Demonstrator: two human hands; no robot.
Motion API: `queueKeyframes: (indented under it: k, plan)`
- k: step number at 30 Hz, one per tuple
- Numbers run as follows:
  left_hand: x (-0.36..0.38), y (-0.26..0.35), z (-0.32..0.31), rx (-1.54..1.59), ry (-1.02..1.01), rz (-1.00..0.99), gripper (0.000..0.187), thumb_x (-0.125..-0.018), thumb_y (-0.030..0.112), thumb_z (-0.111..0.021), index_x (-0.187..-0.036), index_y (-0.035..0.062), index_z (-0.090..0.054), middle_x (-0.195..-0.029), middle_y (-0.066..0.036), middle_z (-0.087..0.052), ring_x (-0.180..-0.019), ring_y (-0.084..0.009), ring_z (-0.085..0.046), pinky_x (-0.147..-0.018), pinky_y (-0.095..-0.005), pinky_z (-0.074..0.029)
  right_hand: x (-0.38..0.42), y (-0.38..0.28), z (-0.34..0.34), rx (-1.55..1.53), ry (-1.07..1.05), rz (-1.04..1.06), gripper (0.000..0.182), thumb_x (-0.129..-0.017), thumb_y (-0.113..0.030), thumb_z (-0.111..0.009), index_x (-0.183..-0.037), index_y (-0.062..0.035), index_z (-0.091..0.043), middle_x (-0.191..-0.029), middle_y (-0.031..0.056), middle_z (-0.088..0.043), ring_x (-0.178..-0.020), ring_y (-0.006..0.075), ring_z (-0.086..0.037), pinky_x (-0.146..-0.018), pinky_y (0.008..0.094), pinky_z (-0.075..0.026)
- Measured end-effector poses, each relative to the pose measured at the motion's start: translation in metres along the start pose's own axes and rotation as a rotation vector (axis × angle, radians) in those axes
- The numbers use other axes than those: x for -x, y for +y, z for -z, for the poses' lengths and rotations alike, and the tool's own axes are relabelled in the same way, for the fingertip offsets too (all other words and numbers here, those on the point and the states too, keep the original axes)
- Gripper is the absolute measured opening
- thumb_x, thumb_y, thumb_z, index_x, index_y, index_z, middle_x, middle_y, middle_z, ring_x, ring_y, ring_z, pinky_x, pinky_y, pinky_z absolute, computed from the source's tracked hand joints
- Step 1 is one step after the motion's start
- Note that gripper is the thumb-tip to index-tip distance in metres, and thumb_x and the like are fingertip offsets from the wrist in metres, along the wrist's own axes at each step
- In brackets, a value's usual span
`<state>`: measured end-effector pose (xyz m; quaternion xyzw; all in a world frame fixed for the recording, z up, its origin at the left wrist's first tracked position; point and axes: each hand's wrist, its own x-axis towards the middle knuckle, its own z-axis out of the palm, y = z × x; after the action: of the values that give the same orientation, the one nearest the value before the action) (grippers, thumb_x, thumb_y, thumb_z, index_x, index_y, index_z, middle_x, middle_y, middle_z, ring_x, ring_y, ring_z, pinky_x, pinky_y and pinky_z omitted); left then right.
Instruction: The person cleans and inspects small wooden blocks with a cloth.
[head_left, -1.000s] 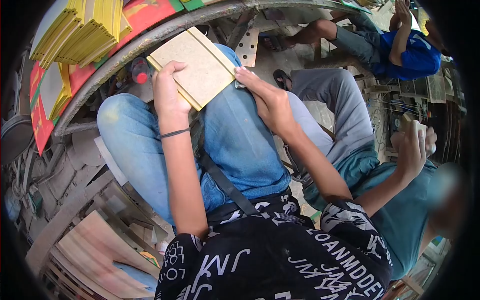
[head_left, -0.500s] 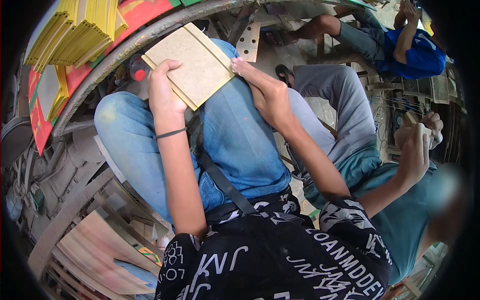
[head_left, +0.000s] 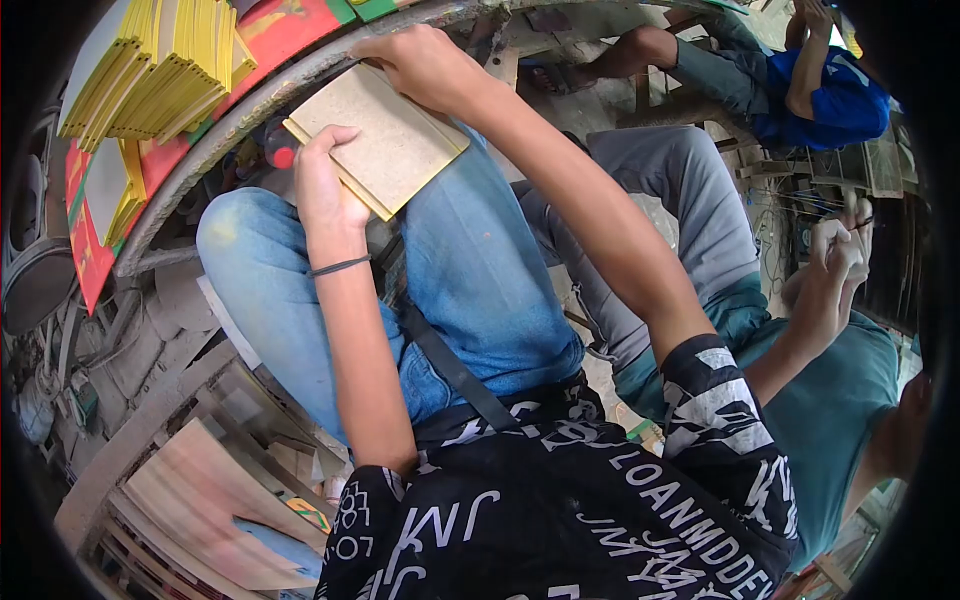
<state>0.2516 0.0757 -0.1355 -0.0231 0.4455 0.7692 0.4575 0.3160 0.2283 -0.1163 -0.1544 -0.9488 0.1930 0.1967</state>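
A square tan fibreboard panel (head_left: 385, 140) with yellow edges and a groove along two opposite sides lies tilted over my raised knee. My left hand (head_left: 330, 185) grips its near-left side, thumb flat on the top face and the other fingers hidden beneath. At the panel's far corner is my right hand (head_left: 425, 68), back of the hand up, its fingers bent together and pointing left along the far edge. Whatever lies under those fingers is hidden.
Stacked yellow-edged panels (head_left: 160, 75) stand on a red and green table (head_left: 290, 25) with a rough curved rim, beyond my left hand. A person in teal (head_left: 840, 400) sits close at my right. Another in blue (head_left: 830, 95) sits farther off. Boards (head_left: 210, 500) lean at lower left.
My right hand has moved from the panel's right edge up and left to its far corner. The left hand and panel stay nearly still. The neighbour's hands have shifted slightly.
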Motion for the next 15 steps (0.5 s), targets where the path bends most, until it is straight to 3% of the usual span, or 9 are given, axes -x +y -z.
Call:
queueKeyframes:
  k: [4, 8, 14, 15]
  plan:
    - [0.008, 0.001, -0.009, 0.088, 0.015, 0.023, 0.041, -0.073, 0.003, -0.055, -0.113, -0.0043, -0.053, -0.102, -0.017, -0.061, -0.093, -0.0317, -0.064, -0.084, -0.0411, -0.053, 0.041, -0.012, 0.014, -0.149, 0.118, 0.151, 0.031, -0.081, -0.002, -0.050, -0.107, -0.0058, -0.065, -0.109, 0.0185, -0.063, -0.096, 0.0354, -0.063, -0.083, 0.0434, -0.051]
    - [0.007, -0.002, -0.006, 0.069, 0.045, -0.011, 0.044, -0.073, 0.003, -0.054, -0.116, -0.0039, -0.051, -0.107, -0.018, -0.059, -0.098, -0.0335, -0.062, -0.086, -0.0418, -0.052, 0.122, -0.024, 0.030, -0.217, 0.126, -0.025, 0.039, -0.079, 0.008, -0.051, -0.114, -0.0026, -0.062, -0.121, 0.0173, -0.059, -0.120, 0.0303, -0.052, -0.102, 0.0377, -0.044]
    - [0.000, -0.010, -0.002, 0.097, 0.049, -0.028, 0.045, -0.073, 0.003, -0.054, -0.118, -0.0042, -0.050, -0.109, -0.018, -0.059, -0.099, -0.0340, -0.061, -0.087, -0.0423, -0.052, 0.187, -0.051, 0.053, -0.276, 0.131, -0.280, 0.036, -0.081, 0.013, -0.050, -0.113, 0.0003, -0.062, -0.122, 0.0193, -0.059, -0.121, 0.0285, -0.053, -0.104, 0.0362, -0.040]
    - [-0.003, -0.006, -0.005, 0.101, 0.043, -0.046, 0.045, -0.073, 0.003, -0.054, -0.118, -0.0042, -0.050, -0.109, -0.018, -0.059, -0.099, -0.0340, -0.061, -0.087, -0.0423, -0.052, 0.186, -0.052, 0.057, -0.267, 0.305, -0.358, 0.033, -0.083, 0.012, -0.049, -0.112, 0.0016, -0.062, -0.121, 0.0194, -0.060, -0.121, 0.0282, -0.053, -0.104, 0.0347, -0.040]
